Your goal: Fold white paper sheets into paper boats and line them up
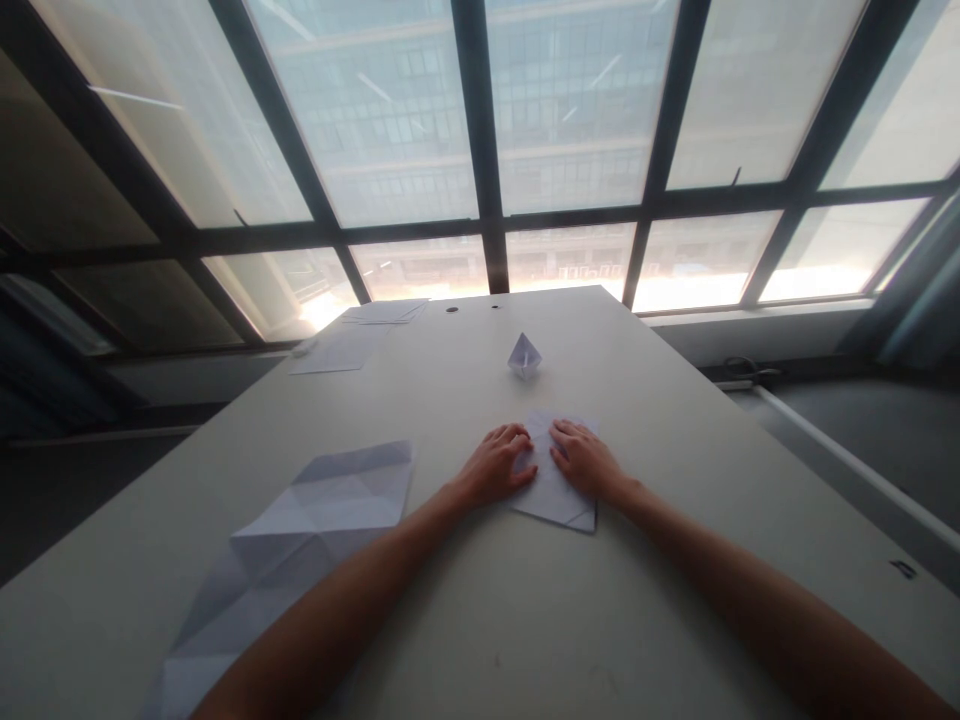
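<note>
A folded white paper (556,505) lies on the white table in front of me, with a crease near its lower right corner. My left hand (501,464) rests on its left edge, fingers spread and slightly bent. Across from it, my right hand (585,458) lies on the right part of the paper, palm down with its fingers stretched toward the middle. A small gap of paper shows between the two hands. Just beyond them stands a small pointed folded paper piece (524,357).
A large creased sheet (337,495) lies at the left, partly behind my left forearm. Flat sheets (337,350) sit at the table's far left. The white table (660,600) reaches toward tall windows. A small dark object (904,569) is near the right edge.
</note>
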A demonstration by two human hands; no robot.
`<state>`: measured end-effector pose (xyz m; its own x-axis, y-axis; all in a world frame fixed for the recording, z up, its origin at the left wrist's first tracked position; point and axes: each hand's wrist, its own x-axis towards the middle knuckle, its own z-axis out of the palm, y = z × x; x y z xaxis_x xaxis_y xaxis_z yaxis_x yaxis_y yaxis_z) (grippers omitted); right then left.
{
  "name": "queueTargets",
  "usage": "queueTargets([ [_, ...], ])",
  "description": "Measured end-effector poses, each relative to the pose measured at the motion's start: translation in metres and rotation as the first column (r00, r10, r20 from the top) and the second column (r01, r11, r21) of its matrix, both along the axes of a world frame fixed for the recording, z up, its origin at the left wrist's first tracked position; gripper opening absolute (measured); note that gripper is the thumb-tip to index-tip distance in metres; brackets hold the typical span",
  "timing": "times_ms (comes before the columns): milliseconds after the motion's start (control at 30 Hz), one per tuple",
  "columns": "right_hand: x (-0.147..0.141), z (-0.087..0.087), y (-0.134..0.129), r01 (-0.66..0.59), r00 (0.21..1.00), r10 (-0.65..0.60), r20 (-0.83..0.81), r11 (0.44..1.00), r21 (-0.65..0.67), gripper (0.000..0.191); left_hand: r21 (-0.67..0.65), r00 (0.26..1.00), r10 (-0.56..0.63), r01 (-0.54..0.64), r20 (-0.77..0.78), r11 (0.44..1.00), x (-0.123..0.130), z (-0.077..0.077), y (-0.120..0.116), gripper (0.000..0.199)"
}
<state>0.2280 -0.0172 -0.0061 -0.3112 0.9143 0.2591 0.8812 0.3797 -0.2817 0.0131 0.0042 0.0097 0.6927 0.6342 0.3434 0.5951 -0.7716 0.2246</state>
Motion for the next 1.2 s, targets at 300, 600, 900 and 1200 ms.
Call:
queueTargets([
  [300,0.007,-0.007,0.008,-0.168,0.984,0.164,-0.072,0.984,-0.064,0.051,-0.055,0.998,-0.05,0.048,-0.037,0.997,-0.001,-0.002,0.0,0.044],
  [600,0.008,-0.009,0.011,-0.207,0.977,0.203,-0.066,0.977,-0.051,0.052,-0.126,0.987,-0.071,0.052,-0.147,0.991,-0.001,-0.004,0.002,0.062],
  [900,0.008,0.001,0.008,-0.02,1.0,0.018,0.016,0.995,0.096,0.03,-0.108,0.979,0.036,-0.059,-0.203,0.992,-0.001,-0.007,0.003,0.057],
  [1200,0.013,-0.006,0.008,-0.165,0.986,0.166,0.006,0.986,-0.014,0.058,-0.108,0.959,0.127,-0.159,-0.254,0.981,0.0,-0.01,0.005,0.065],
])
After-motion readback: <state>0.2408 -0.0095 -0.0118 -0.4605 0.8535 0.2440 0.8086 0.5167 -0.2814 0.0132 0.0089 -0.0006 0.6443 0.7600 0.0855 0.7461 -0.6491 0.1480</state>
